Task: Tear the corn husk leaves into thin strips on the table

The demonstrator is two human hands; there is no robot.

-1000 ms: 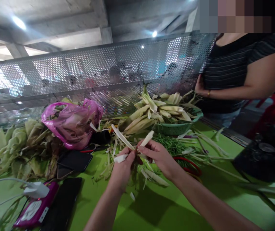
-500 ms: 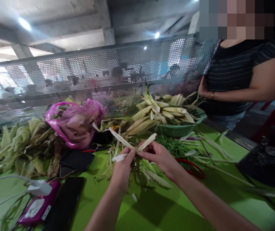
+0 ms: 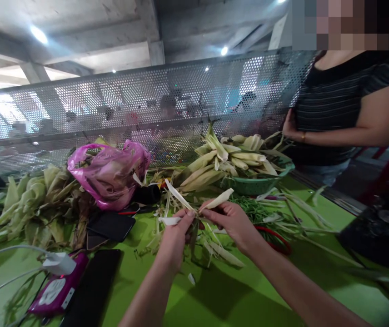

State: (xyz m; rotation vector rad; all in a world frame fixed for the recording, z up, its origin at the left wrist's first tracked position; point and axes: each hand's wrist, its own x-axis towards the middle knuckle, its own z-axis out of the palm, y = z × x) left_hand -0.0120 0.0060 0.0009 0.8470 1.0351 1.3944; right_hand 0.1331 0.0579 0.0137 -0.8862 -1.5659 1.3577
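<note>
Pale corn husk strips [image 3: 178, 194] stick up from between my two hands above the green table. My left hand [image 3: 178, 231] pinches the husk piece at its lower end, with a white strip lying across the fingers. Close beside it, my right hand [image 3: 228, 220] grips another husk strip [image 3: 220, 199] that points up and right. The fingertips of both hands nearly meet at the strips' base. Darker strands hang below my left hand. Husk scraps [image 3: 226, 254] lie on the table under the hands.
Behind the hands a green basket [image 3: 259, 185] holds a heap of corn husks [image 3: 215, 159]. A pink plastic bag [image 3: 109, 175] and a husk pile [image 3: 41, 204] stand left. Phones [image 3: 111, 225], a purple power bank [image 3: 58, 290] and red-handled scissors [image 3: 272, 240] lie around. A person [image 3: 344, 104] stands right.
My right hand has shifted slightly right with its husk strip, opening a small gap between the fingertips. The view has moved a little; the surrounding things stay put.
</note>
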